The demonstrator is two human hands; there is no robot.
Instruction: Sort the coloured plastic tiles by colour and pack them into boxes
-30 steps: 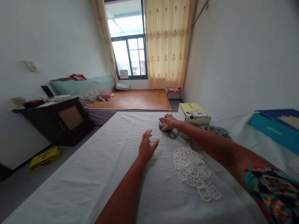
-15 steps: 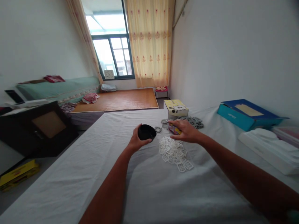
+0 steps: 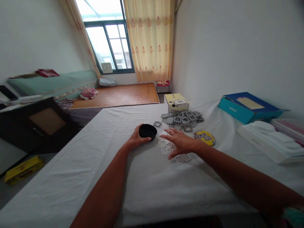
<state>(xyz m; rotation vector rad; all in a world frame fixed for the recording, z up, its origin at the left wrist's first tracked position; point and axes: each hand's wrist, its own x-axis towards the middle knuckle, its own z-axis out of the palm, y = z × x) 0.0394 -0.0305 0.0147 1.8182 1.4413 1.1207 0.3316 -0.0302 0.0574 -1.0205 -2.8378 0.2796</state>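
My left hand (image 3: 136, 140) grips the near side of a small round black tin base (image 3: 147, 131) that rests on the white sheet. My right hand (image 3: 178, 143) lies flat with fingers spread over a pile of white plastic lattice pieces (image 3: 171, 148). To the right lies the tin's round yellow printed lid (image 3: 204, 137), free of both hands. Behind it sits a heap of grey plastic pieces (image 3: 182, 117).
White-sheeted table (image 3: 95, 164). A yellow cartoon box (image 3: 177, 102) stands at the back. A blue box (image 3: 247, 109) and white foam trays (image 3: 268, 139) lie at the right. A dark cabinet (image 3: 35, 122) and a yellow box on the floor (image 3: 22, 169) are left.
My right hand took the tin from the far side, set the lid down to the right and moved onto the white pieces. My left hand took hold of the black base.
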